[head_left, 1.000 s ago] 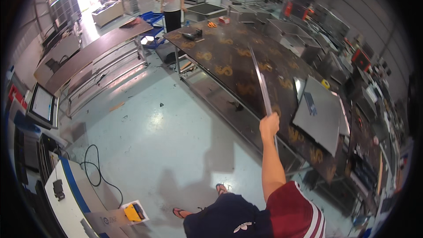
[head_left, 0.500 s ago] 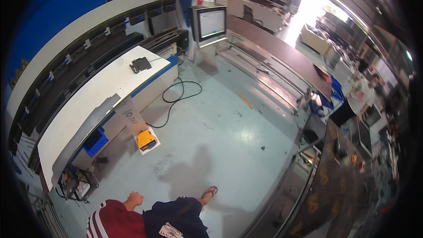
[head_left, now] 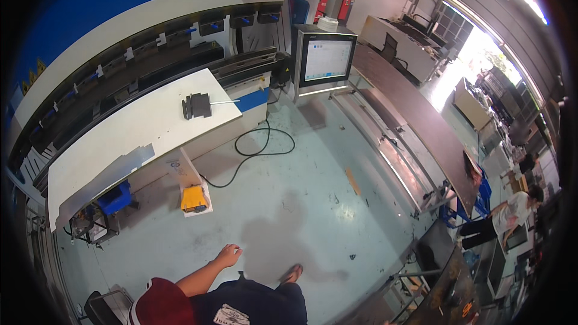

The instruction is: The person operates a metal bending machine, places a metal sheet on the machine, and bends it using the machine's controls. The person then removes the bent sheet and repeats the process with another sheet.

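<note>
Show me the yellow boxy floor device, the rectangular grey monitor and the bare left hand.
Yellow boxy floor device (head_left: 193, 197): head view, on its casing.
Rectangular grey monitor (head_left: 327, 58): head view, on its lit screen.
Bare left hand (head_left: 228, 256): head view, on its middle.

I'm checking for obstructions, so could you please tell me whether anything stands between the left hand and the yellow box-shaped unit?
Nothing visible does: in this view, only floor shows between the left hand and the yellow box-shaped unit. Their height difference is hard to tell.
</note>
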A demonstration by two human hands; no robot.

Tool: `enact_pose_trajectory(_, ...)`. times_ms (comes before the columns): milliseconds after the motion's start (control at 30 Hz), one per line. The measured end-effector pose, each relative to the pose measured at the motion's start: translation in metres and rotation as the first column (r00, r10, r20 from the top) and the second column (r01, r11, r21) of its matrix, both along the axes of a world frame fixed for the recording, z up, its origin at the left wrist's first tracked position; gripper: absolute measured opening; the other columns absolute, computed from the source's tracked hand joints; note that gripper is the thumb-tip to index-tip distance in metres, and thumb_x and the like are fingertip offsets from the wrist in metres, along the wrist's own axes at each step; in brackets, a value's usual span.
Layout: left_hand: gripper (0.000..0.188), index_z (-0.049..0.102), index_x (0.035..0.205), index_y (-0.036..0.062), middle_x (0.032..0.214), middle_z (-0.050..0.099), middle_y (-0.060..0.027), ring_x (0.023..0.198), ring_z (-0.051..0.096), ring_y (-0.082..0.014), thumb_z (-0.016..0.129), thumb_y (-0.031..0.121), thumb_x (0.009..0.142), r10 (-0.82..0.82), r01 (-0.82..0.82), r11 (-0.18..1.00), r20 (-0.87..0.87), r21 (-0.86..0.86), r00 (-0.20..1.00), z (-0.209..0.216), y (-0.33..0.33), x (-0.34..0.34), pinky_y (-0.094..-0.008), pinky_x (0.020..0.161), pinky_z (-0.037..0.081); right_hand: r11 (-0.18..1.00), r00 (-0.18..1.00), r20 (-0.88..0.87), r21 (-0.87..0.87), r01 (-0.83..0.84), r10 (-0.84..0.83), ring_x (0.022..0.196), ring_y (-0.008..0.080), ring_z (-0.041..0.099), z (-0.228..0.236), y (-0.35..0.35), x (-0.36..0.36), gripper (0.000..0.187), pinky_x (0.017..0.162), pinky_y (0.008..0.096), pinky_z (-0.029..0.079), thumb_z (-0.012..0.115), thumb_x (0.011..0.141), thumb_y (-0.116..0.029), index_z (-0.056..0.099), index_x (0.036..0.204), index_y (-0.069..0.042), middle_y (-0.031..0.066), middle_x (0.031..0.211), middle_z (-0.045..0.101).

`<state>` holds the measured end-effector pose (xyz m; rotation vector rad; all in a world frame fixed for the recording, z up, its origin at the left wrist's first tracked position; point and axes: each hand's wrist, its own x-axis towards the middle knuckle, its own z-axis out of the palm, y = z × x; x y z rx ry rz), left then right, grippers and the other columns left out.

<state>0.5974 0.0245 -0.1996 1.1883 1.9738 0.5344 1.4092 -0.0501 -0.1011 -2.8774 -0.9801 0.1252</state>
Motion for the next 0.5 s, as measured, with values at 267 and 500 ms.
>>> enact_pose_trajectory(267, 0.039, 0.073, 0.11, -0.0005, 0.114, 0.073, -0.0249, 0.118, 0.065, -0.0436, 0.053, 0.033, 0.107, 0.435, -0.505, 0.849, -0.335, -0.157, 0.836, -0.007, -0.017, -0.014, -0.0541, 0.103, 0.051, 0.64, 0.556, -0.316, 0.367, -0.676, 0.769, 0.107, 0.0434, 0.072, -0.062, 0.57, -0.27, 0.054, 0.093, 0.0481, 0.057, 0.082, 0.09, -0.027, 0.061, 0.128, 0.005, 0.0282, 0.119, 0.071)
enact_pose_trajectory(500, 0.058, 0.071, 0.094, -0.0075, 0.102, 0.074, -0.0326, 0.104, 0.072, -0.0491, 0.052, 0.046, 0.105, 0.675, -0.798, 0.342, -0.46, -0.496, 0.576, 0.002, -0.06, 0.117, -0.059, 0.091, 0.056, 0.411, 0.037, -0.508, 0.65, -0.639, 0.861, 0.113, 0.0351, 0.075, 0.053, 0.823, -0.613, 0.084, 0.096, 0.0443, 0.058, 0.083, 0.092, -0.03, 0.036, 0.16, -0.013, 0.0345, 0.142, 0.061)
